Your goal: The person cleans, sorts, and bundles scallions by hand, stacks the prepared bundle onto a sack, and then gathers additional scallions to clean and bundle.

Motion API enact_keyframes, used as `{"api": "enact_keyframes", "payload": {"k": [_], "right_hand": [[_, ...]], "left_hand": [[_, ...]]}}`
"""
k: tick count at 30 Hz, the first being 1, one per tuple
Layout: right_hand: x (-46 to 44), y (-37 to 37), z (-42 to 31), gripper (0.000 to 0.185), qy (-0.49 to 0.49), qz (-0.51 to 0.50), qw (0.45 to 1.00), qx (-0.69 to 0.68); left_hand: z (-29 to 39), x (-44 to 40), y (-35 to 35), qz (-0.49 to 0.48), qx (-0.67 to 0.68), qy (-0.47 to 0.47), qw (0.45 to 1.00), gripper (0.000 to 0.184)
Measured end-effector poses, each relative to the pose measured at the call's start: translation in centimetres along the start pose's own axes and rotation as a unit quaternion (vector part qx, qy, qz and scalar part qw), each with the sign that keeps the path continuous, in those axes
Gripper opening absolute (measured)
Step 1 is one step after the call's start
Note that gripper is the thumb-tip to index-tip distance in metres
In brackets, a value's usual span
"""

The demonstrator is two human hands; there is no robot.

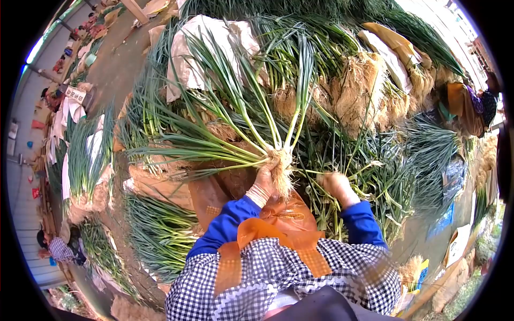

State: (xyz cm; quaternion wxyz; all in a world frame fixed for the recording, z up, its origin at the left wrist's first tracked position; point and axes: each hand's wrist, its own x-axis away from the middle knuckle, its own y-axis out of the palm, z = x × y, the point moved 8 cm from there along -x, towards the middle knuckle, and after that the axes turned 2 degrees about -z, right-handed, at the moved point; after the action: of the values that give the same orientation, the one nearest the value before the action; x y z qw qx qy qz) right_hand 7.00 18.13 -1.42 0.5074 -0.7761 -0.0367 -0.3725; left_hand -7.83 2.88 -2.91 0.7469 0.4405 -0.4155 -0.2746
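Note:
My left hand [261, 182] is closed around the lower ends of a bunch of scallions [251, 120]. Their long green leaves fan out up and to the left, and the tan roots [282, 179] hang beside my fingers. To the right, my right hand [337, 186] is closed, its fingers curled. A thin pale scallion leaf [308, 172] runs from beside the roots into this hand; the fingertips are partly hidden. Under and around my right hand lies a heap of loose scallion leaves [369, 198]. An orange-brown apron [289, 214] covers my lap.
Ahead, scallions are stacked with their root clumps [358, 88] facing me, beside a white sack [206, 48]. More scallions [158, 235] lie at my left on the ground. A person [61, 249] sits at far left, and another person [474, 107] is at far right.

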Motion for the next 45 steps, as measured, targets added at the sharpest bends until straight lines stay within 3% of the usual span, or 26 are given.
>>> {"api": "enact_keyframes", "payload": {"k": [1,2,3,5,6,9,14,15,17,19,21,22,23,25,27,28,31,33,34,35,37,39,40,41,43,45], "right_hand": [[0.0,-4.9,-1.1,0.037,0.03,0.159,0.98,-0.114],[-0.4,-6.9,-2.4,0.033,0.007,0.191,0.918,-0.347],[-1.1,-8.1,-3.4,0.03,-0.02,0.207,0.802,-0.56],[-4.8,-9.6,-4.4,0.027,-0.085,0.331,0.771,-0.537],[-3.3,-12.2,-6.0,0.032,-0.065,0.403,0.816,-0.41],[-5.2,-13.9,-8.4,0.044,0.025,0.287,0.95,-0.118],[-3.7,-12.1,-9.8,0.04,-0.053,0.448,0.889,-0.075],[-1.1,-12.9,-12.5,0.041,-0.042,0.413,0.907,0.067],[0.6,-9.5,-13.9,0.044,-0.149,0.364,0.916,0.078],[3.1,-6.8,-13.2,0.033,-0.275,0.261,0.924,-0.051],[6.8,-7.3,-10.6,0.031,-0.306,0.037,0.901,-0.304],[7.1,-6.6,-8.4,0.03,-0.194,-0.097,0.893,-0.393],[6.2,-6.3,-5.7,0.03,-0.049,-0.11,0.927,-0.356],[1.4,-6.1,-0.8,0.031,0.001,0.123,0.985,-0.122],[0.8,-7.4,-3.5,0.034,-0.169,0.217,0.881,-0.385],[0.1,-6.2,-5.4,0.036,-0.194,0.123,0.842,-0.488],[1.3,-4.3,-10.0,0.029,-0.207,0.055,0.848,-0.484],[1.4,-2.8,-7.9,0.036,-0.101,0.062,0.873,-0.473],[0.8,-1.6,-5.7,0.039,-0.063,0.039,0.928,-0.366],[1.3,-2.8,-5.1,0.04,-0.15,0.158,0.962,-0.164],[0.4,-0.8,-1.7,0.036,-0.176,0.186,0.963,0.085],[1.1,-4.1,-1.5,0.034,-0.068,0.158,0.983,-0.07],[-0.2,-4.6,-2.2,0.042,-0.118,0.183,0.955,-0.2],[0.9,-6.3,-5.2,0.04,-0.141,0.138,0.833,-0.518],[-0.7,-6.4,-7.6,0.033,-0.197,0.098,0.714,-0.665],[-2.1,-4.8,-8.7,0.024,-0.196,0.142,0.658,-0.713]], "left_hand": [[-0.6,-0.7,-1.1,-0.019,-0.009,0.002,1.0,0.028],[-1.0,-0.5,-0.9,-0.01,-0.01,-0.003,1.0,0.028],[-1.2,-0.2,-0.4,0.001,-0.012,-0.006,1.0,0.028],[-1.3,0.6,1.5,-0.044,-0.013,-0.013,0.999,0.027],[-1.3,1.0,0.8,-0.01,-0.052,-0.002,0.999,0.027],[-1.9,1.3,-0.5,0.056,-0.137,0.016,0.989,0.028],[-2.1,1.1,-1.1,0.105,-0.163,0.058,0.979,0.025],[-2.6,0.8,-1.9,0.119,-0.138,0.037,0.982,0.022],[-3.8,-0.1,-2.3,0.079,-0.021,-0.016,0.997,0.02],[-4.0,-1.2,-4.1,0.036,-0.028,-0.029,0.999,0.021],[-2.9,0.3,-1.5,0.054,-0.02,-0.029,0.998,0.026],[-2.5,0.5,-0.8,0.038,-0.011,-0.034,0.999,0.028],[-2.2,0.6,-0.2,0.031,-0.023,-0.031,0.999,0.029],[-2.2,1.0,1.3,-0.012,-0.017,-0.076,0.997,0.031],[-1.7,1.0,1.8,-0.048,-0.054,-0.065,0.995,0.034],[-1.5,1.5,2.3,-0.065,-0.068,-0.072,0.993,0.035],[-1.4,1.7,2.3,-0.075,-0.043,-0.112,0.99,0.042],[-0.4,3.7,6.7,-0.178,-0.001,-0.127,0.976,0.051],[-0.1,4.4,8.3,-0.237,0.009,-0.141,0.961,0.058],[-0.4,5.0,8.0,-0.183,0.076,-0.196,0.96,0.059],[0.6,5.9,10.1,-0.212,0.058,-0.174,0.96,0.065],[0.8,4.5,7.4,-0.197,-0.13,-0.066,0.969,0.056],[0.0,4.4,6.5,-0.18,-0.125,-0.077,0.973,0.052],[-0.6,4.4,6.3,-0.163,-0.122,-0.088,0.975,0.047],[-1.3,3.9,5.4,-0.185,-0.158,-0.093,0.965,0.045],[-1.8,3.9,5.2,-0.234,-0.182,-0.107,0.949,0.045]]}}
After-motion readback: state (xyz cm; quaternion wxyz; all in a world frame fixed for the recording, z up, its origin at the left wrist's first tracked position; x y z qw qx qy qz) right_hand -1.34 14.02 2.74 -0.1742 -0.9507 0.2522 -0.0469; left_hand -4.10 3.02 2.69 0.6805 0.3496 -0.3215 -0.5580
